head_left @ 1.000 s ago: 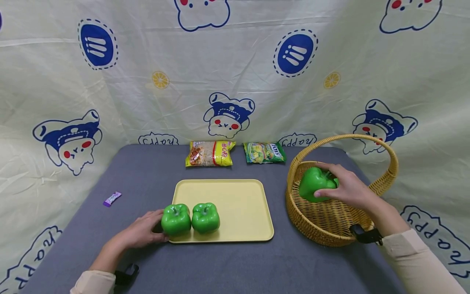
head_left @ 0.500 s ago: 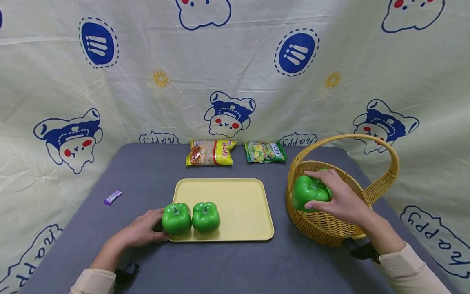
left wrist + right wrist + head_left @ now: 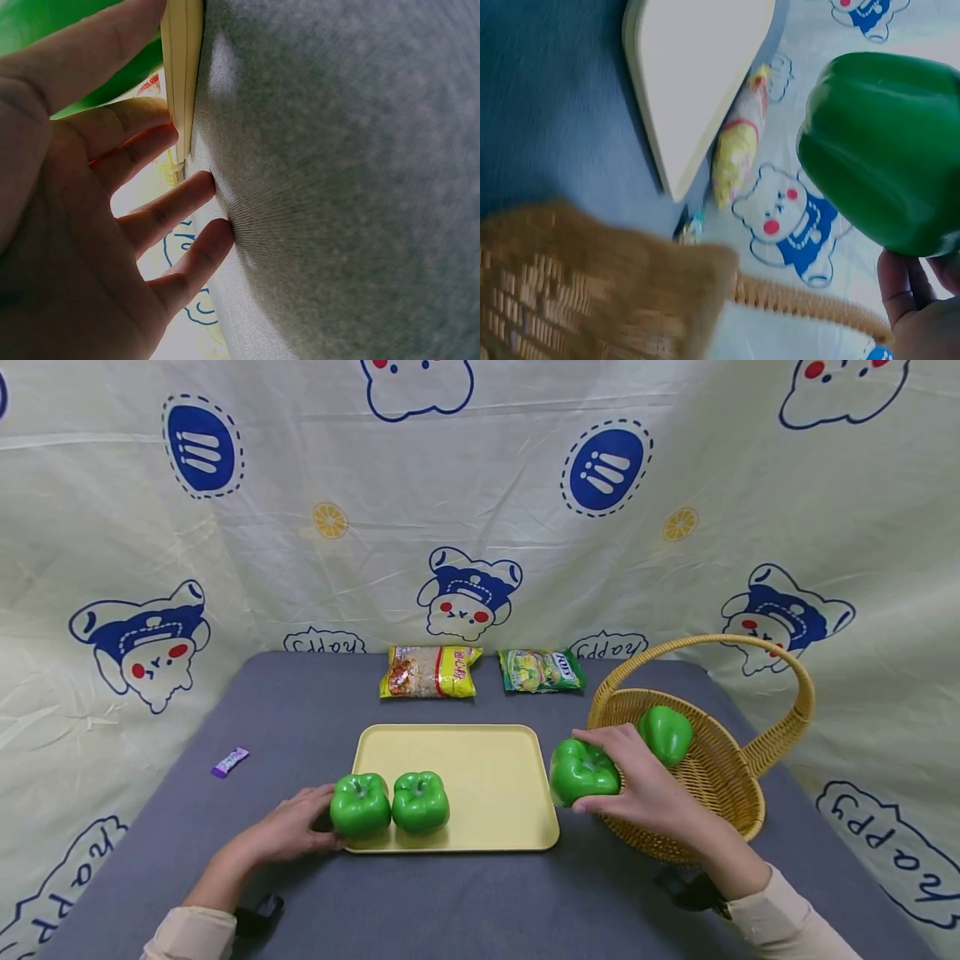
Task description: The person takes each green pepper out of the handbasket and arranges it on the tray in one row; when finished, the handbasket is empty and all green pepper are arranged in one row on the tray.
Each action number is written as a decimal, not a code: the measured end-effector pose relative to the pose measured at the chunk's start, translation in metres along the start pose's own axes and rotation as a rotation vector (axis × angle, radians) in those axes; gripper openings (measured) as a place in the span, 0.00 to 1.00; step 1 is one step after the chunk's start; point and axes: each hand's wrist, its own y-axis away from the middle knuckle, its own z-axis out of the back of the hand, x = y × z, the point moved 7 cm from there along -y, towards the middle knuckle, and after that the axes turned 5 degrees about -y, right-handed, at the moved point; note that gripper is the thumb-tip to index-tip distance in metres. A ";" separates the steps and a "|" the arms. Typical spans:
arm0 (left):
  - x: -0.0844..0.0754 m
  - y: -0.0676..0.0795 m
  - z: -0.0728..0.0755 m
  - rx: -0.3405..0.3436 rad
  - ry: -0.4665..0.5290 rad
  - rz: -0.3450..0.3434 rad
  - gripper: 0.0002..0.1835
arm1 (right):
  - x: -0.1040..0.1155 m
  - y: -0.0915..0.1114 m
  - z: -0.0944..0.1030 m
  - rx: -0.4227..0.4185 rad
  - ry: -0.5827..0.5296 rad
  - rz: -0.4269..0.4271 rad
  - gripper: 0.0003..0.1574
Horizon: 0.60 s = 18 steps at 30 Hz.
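My right hand (image 3: 633, 777) grips a green bell pepper (image 3: 583, 772) from its right side, raised between the wicker basket (image 3: 750, 810) and the right end of the yellow tray (image 3: 495, 785). The right wrist view shows that bell pepper (image 3: 889, 154) large, with fingers at its lower end. Two more green bell peppers, a left one (image 3: 360, 806) and a right one (image 3: 421, 803), sit side by side on the tray's left part. My left hand (image 3: 292, 828) rests at the tray's left edge with fingers spread; in the left wrist view its fingertips are at the tray's rim (image 3: 180, 67) and the cloth.
Another green bell pepper (image 3: 666, 735) lies inside the basket, under its arched handle (image 3: 705, 639). Behind the tray lie a yellow snack bag (image 3: 429, 672) and a green snack bag (image 3: 542, 671). A small purple packet (image 3: 229, 762) is at the left on the grey cloth.
My right hand has lifted its bell pepper out of the basket and carried it left toward the tray, uncovering the one inside. The left hand has stayed in place.
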 end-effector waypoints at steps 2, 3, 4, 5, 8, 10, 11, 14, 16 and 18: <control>0.000 0.000 0.000 0.000 0.004 0.001 0.38 | 0.003 -0.003 -0.008 0.003 -0.012 0.014 0.53; 0.000 0.000 0.000 -0.001 0.006 0.000 0.38 | 0.004 -0.004 -0.012 0.009 -0.023 0.017 0.53; 0.000 0.000 0.000 -0.001 0.003 -0.004 0.38 | 0.005 -0.005 -0.016 0.017 -0.034 0.012 0.53; 0.000 0.000 0.000 -0.002 0.007 -0.002 0.38 | 0.006 -0.006 -0.020 0.024 -0.044 0.007 0.52; -0.001 0.001 0.000 -0.005 0.012 -0.004 0.38 | 0.007 -0.010 -0.031 0.036 -0.064 -0.002 0.51; -0.001 0.001 0.001 -0.008 0.010 -0.006 0.38 | 0.008 -0.012 -0.037 0.039 -0.066 -0.003 0.51; 0.000 0.001 0.001 -0.007 0.015 -0.002 0.38 | 0.008 -0.013 -0.041 0.038 -0.063 0.000 0.51; 0.000 0.001 0.001 -0.007 0.010 -0.003 0.37 | 0.009 -0.016 -0.052 0.044 -0.057 -0.001 0.50; 0.000 0.001 0.000 -0.004 0.013 -0.001 0.37 | 0.009 -0.019 -0.059 0.048 -0.059 -0.009 0.50; 0.000 0.001 0.000 0.000 0.016 0.003 0.38 | 0.010 -0.020 -0.065 0.054 -0.063 -0.022 0.50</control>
